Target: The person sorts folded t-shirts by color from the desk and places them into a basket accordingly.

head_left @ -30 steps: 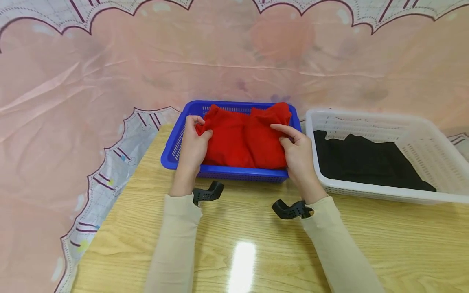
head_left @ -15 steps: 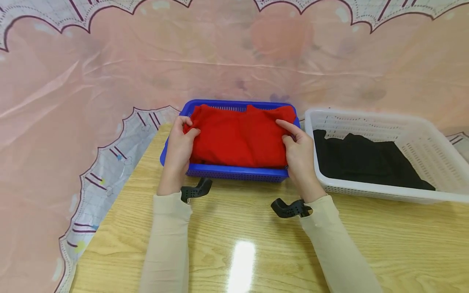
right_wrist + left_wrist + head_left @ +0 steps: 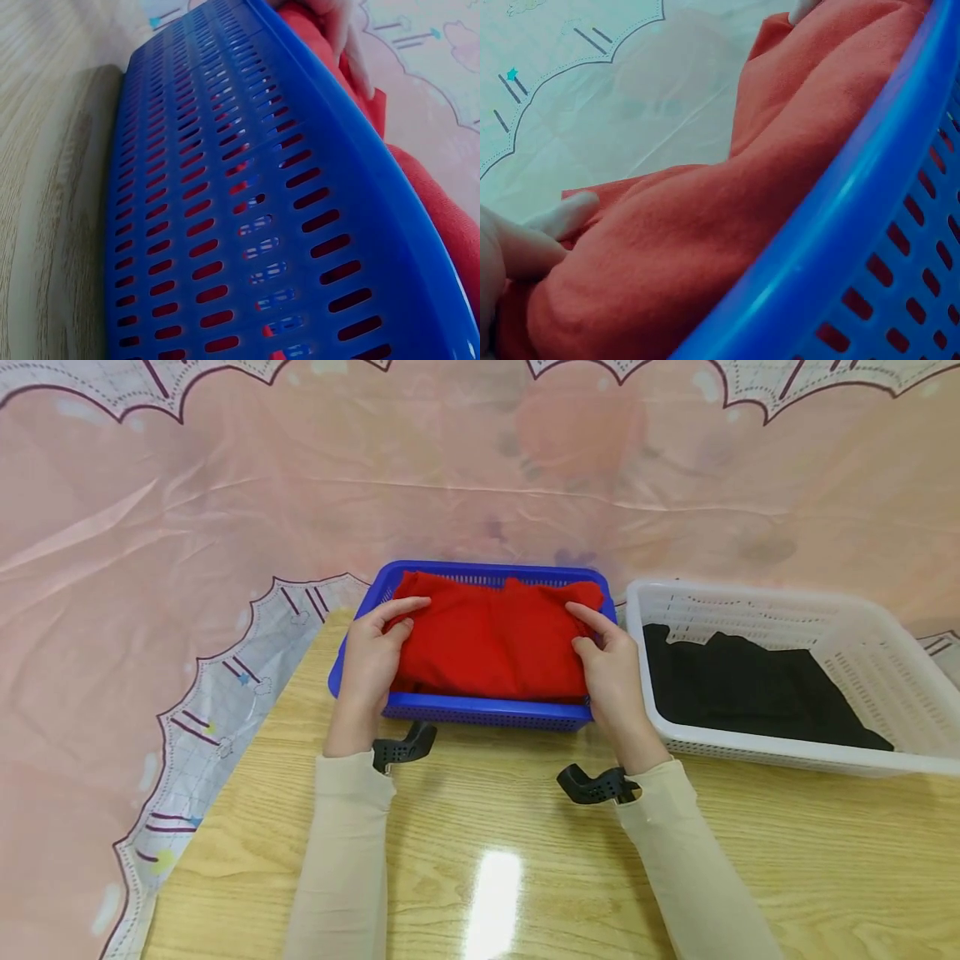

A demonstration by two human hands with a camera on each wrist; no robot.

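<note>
A folded red cloth [image 3: 487, 639], perhaps a garment, lies in a blue plastic basket [image 3: 487, 708]. My left hand [image 3: 367, 652] rests at the cloth's left side, index finger straight across its top and thumb a little below. At the opposite side is my right hand [image 3: 615, 681], index finger extended over the upper right corner and thumb apart from it. The other fingers of both hands are hidden. Up close in the left wrist view, straight fingers [image 3: 562, 217] touch the red cloth [image 3: 667, 247]. The basket's slotted wall [image 3: 225, 210] fills much of the right wrist view.
A white basket [image 3: 787, 752] stands to the right, close to the blue one, with black folded cloth [image 3: 750, 689] inside. Both are on a wooden table [image 3: 465, 827]. A pink patterned sheet [image 3: 465, 460] hangs behind, and its scalloped border runs along the table's left edge.
My left hand moved left, spreading the red cloth wider in the basket, then its index finger straightened from a pinch on the cloth's edge. My right hand stayed nearly in place.
</note>
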